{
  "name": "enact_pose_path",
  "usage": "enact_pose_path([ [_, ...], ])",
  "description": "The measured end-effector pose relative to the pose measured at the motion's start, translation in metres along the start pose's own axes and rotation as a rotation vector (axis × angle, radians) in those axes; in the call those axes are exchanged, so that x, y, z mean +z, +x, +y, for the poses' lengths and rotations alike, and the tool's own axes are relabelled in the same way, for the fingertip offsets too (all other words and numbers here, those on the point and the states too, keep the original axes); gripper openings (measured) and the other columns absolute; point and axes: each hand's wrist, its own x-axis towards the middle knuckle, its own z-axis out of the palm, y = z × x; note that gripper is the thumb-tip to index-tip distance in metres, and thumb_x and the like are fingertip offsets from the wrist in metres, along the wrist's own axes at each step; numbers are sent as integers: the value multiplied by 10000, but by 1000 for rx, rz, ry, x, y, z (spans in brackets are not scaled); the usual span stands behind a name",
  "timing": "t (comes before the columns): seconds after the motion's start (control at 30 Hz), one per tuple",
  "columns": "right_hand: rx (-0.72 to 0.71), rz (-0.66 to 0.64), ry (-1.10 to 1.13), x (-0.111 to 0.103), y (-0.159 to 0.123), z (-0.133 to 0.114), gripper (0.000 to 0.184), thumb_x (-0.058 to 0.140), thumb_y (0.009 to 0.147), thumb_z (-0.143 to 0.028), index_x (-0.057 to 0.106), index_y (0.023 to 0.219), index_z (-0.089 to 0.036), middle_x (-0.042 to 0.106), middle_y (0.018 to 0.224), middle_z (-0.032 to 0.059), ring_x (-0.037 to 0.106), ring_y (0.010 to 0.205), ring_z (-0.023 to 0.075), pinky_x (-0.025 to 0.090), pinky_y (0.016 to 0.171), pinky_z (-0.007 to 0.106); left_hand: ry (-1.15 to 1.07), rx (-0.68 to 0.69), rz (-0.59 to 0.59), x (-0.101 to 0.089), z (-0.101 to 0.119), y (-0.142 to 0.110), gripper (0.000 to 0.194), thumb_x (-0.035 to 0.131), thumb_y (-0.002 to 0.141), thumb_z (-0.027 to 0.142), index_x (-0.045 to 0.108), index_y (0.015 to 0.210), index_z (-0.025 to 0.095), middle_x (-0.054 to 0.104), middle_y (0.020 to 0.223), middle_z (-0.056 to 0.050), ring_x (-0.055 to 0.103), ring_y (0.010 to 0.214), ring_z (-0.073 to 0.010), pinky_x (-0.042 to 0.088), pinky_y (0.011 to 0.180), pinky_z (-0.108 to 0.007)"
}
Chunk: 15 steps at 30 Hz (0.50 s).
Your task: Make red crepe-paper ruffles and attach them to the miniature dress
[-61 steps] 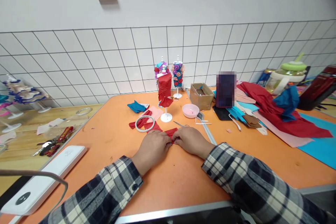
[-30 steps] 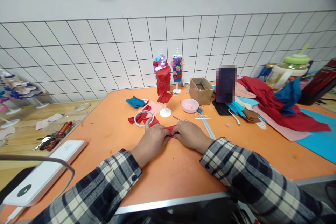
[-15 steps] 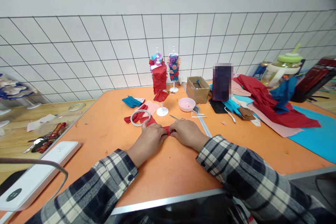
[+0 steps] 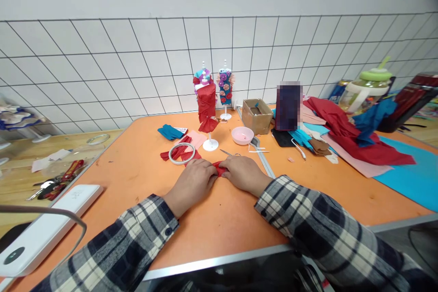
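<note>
Between my two hands lies a piece of red crepe paper (image 4: 219, 169), low over the orange table. My left hand (image 4: 196, 177) has its fingers closed on the left end of it. From the right, my right hand (image 4: 241, 172) pinches the other end; the fingertips partly cover the paper. A roll of tape (image 4: 181, 153) rests on red paper scraps (image 4: 166, 155) just beyond my left hand. Scissors (image 4: 228, 153) lie beyond my right hand, partly hidden. A small dress form (image 4: 207, 105) wrapped in red paper stands behind, with other decorated forms (image 4: 225, 86) near the wall.
A pink bowl (image 4: 242, 136), a cardboard box (image 4: 257, 117) and a phone (image 4: 288, 107) stand at the back. Paper sheets (image 4: 362, 141) and a bottle (image 4: 367, 89) occupy the right side. A white power bank (image 4: 51, 228) with a cable sits at left; folded blue paper (image 4: 170, 132) lies near the forms.
More of the red paper shows between my hands, and my left thumb has come down from beside the tape roll. The view has shifted slightly.
</note>
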Motion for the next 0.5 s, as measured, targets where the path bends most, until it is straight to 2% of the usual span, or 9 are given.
enact_pose_path([
  [0.1,9,21,37,2,1,2,253,572,891,-351,656,1118,-276,692,1047,42,608,970,231,390,713,277,35,-7,-3,-1,1,0,185,528,918,243,710,908,207,691,849,-70,609,866,-240,399,802,-384],
  [0.3,-26,25,35,3,0,4,186,560,896,-329,721,979,-287,679,972,33,600,922,211,373,693,267,36,-36,-8,-2,0,1,182,540,916,244,720,897,224,703,801,-49,618,817,-224,358,830,-406],
  [0.4,-36,61,-6,1,-1,2,189,562,896,-345,728,933,-262,657,1005,48,598,917,209,369,677,268,47,0,-6,-2,-1,1,240,508,937,262,735,872,223,693,829,-62,608,832,-221,369,803,-381],
  [0.5,-73,52,-72,-1,-1,0,202,544,907,-322,725,925,-235,671,948,64,597,918,215,375,702,276,42,31,-6,-3,0,1,243,500,938,247,732,882,199,692,877,-81,597,860,-216,386,771,-348],
])
